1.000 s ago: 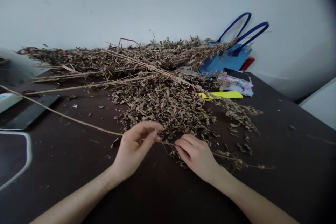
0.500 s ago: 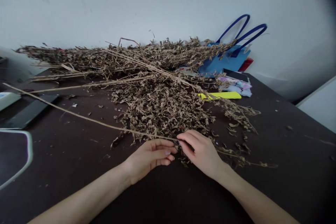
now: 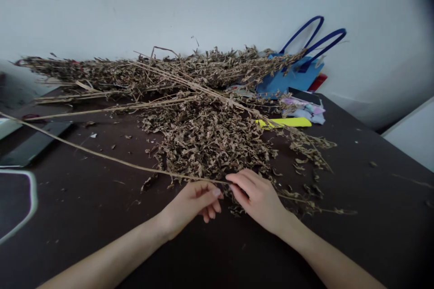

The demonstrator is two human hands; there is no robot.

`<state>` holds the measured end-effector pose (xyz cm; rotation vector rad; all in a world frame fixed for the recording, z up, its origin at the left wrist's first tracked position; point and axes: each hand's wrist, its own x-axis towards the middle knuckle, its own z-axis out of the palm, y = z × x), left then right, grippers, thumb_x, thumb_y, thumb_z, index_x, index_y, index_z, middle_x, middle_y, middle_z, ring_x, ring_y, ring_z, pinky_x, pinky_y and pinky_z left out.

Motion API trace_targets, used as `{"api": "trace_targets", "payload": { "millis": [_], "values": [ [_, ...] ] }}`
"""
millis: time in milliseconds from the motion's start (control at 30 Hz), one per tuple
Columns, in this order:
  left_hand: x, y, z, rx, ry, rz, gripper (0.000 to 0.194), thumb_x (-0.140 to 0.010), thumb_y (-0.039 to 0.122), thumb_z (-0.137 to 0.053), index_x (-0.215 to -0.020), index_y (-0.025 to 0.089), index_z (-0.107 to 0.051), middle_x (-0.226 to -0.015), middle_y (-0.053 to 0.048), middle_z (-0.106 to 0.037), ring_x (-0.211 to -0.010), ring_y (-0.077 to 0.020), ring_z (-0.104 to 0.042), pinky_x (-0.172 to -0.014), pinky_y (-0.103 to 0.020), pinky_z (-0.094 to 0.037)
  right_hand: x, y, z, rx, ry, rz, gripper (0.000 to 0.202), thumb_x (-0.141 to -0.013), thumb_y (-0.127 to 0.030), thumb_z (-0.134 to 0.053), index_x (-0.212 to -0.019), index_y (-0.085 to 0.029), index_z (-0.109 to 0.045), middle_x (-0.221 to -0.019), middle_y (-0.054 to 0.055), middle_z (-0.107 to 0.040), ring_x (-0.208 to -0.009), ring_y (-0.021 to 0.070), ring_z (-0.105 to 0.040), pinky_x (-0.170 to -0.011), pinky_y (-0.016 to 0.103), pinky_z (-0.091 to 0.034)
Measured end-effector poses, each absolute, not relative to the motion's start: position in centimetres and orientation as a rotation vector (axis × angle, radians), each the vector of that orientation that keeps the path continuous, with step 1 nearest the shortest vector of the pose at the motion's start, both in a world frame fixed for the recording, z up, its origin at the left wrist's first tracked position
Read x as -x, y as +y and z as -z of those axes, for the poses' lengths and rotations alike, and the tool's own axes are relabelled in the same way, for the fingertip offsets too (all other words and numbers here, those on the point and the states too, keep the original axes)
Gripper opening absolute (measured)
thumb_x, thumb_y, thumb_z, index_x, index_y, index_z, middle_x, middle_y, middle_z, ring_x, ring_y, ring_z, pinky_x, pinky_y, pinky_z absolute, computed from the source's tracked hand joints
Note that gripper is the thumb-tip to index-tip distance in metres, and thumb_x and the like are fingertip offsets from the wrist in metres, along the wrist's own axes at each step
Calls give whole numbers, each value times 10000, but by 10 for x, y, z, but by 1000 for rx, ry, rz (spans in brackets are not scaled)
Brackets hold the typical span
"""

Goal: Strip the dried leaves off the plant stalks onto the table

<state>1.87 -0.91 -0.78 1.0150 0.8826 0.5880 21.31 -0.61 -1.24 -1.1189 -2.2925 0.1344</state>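
Note:
My right hand pinches a long dried plant stalk between thumb and fingertips. From there the bare stalk runs out to the left edge of view, and its leafy end comes out to the right of my hand. My left hand is just under the stalk, beside my right fingertips. Its fingers are curled with the thumb close to the index finger; anything between them is too small to make out. Right beyond both hands lies a heap of dry, crumpled leaves.
Bundled dried plants lie along the wall, with loose stalks across the heap. Right of it are a yellow strip, a blue bag and a phone-like dark slab. A dark flat object and a white-rimmed item sit left.
My left fingers have curled in more and dropped slightly away from the stalk. The stalk's far end has shifted left and down a little. My right hand keeps its pinch.

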Motion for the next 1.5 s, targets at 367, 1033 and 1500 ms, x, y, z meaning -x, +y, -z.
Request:
{"api": "trace_targets", "payload": {
  "millis": [367, 1033, 1500],
  "values": [
    [-1, -3, 6, -2644, 962, -957, 215, -832, 153, -555, -1046, 159, -575, -931, -65, -648, -846, -198, -578, -766, -365, -483, -210, -9, 13, 1073, -2357, -45, 236, -872, -114, -458, -1098, -152, -516, -901, 68, -619, -840, 169, -554, -781, 325, -471],
    [-1, 2, 18, -2620, 1011, -872, 200, -856, 71, -465, -997, 137, -590, -886, -75, -640, -788, -191, -587, -675, -344, -502, -242, -1, -37, 1164, -2275, -156, 95, -857, -203, -531, -925, -175, -593, -876, 47, -596, -856, 172, -498, -769, 336, -426],
    [-6, -3, 14, -2639, 967, -862, 184, -874, 102, -445, -978, 145, -591, -852, -66, -643, -757, -176, -594, -660, -319, -506, -230, -8, -28, 1155, -2672, -108, 134, -871, -135, -478, -808, -184, -586, -822, 38, -576, -862, 182, -473, -739, 327, -398]
  ]
}}
